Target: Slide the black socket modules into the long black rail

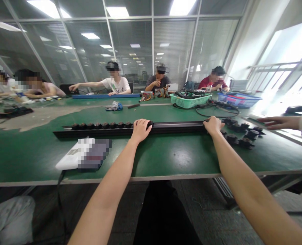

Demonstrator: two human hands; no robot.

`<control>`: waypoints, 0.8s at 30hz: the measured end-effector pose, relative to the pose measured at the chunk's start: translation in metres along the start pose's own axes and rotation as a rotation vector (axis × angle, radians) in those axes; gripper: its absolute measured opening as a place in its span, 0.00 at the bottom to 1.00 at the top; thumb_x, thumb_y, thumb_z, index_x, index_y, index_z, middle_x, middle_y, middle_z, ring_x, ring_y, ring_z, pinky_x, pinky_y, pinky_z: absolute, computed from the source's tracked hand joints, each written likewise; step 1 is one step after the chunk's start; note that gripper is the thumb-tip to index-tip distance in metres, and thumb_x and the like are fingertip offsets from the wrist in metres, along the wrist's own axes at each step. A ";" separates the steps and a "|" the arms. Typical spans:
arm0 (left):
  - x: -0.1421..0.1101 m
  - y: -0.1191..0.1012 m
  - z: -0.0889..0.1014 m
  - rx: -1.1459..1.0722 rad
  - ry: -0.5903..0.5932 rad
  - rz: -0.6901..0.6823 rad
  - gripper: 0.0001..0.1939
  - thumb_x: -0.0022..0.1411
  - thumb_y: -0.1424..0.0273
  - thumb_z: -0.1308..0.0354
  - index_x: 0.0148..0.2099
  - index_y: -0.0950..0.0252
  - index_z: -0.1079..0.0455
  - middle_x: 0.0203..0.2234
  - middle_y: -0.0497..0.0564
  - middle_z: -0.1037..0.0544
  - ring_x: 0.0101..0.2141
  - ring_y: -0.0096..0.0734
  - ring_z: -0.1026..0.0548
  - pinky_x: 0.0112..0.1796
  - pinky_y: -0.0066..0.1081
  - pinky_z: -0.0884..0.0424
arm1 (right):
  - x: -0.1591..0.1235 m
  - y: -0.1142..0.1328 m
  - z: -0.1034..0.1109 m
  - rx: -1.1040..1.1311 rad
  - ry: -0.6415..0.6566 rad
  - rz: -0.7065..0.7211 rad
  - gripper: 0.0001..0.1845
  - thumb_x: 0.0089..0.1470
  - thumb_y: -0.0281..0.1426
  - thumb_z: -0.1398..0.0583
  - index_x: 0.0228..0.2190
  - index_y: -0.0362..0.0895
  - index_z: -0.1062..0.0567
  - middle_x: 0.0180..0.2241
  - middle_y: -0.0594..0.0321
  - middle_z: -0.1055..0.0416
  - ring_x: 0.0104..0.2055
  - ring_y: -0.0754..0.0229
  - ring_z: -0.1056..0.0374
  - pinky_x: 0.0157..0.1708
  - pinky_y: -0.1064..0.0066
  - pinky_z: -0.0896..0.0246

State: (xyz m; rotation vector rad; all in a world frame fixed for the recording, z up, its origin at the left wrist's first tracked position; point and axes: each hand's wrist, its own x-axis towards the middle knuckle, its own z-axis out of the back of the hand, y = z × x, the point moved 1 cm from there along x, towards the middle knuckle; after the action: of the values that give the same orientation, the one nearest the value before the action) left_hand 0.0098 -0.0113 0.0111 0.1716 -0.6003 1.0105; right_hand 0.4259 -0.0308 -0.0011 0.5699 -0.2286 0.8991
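Note:
A long black rail [176, 129] lies across the green table in front of me, left to right. Along its left part sits a row of several small black round-topped parts [97, 125]. My left hand [140, 130] is closed over the rail at the right end of this row, with a black part [150, 124] at its fingertips. At the rail's right end my right hand [214, 125] grips it, the fingers curled over the far side. Whether a small part is also under the right fingers is hidden. Several loose black parts [246, 141] lie just right of that hand.
A white device [73, 154] with a cable lies near the front edge. Further back are a green basket [189, 101], a blue basket [239, 100], cables [217, 108] and a grey-blue cloth [114, 106]. Another person's hand [278, 122] reaches in from the right. Several people sit opposite.

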 end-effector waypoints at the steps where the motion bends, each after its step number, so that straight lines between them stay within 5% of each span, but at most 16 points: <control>1: 0.000 0.000 0.000 0.000 0.000 0.000 0.20 0.75 0.62 0.50 0.62 0.61 0.27 0.61 0.60 0.22 0.64 0.50 0.30 0.68 0.50 0.43 | 0.000 -0.001 -0.001 0.004 0.020 -0.018 0.18 0.58 0.34 0.39 0.47 0.39 0.19 0.45 0.44 0.24 0.50 0.44 0.31 0.53 0.52 0.42; 24: 0.000 0.000 -0.001 -0.001 -0.001 -0.002 0.21 0.75 0.63 0.50 0.63 0.61 0.27 0.60 0.60 0.22 0.64 0.50 0.31 0.67 0.50 0.43 | -0.004 -0.004 0.013 -0.036 0.010 -0.173 0.23 0.63 0.31 0.42 0.54 0.30 0.25 0.56 0.32 0.30 0.59 0.38 0.36 0.59 0.50 0.46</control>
State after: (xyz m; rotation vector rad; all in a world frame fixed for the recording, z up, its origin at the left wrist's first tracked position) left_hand 0.0104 -0.0105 0.0104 0.1714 -0.6016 1.0084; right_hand 0.4270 -0.0431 0.0064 0.5430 -0.1830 0.7285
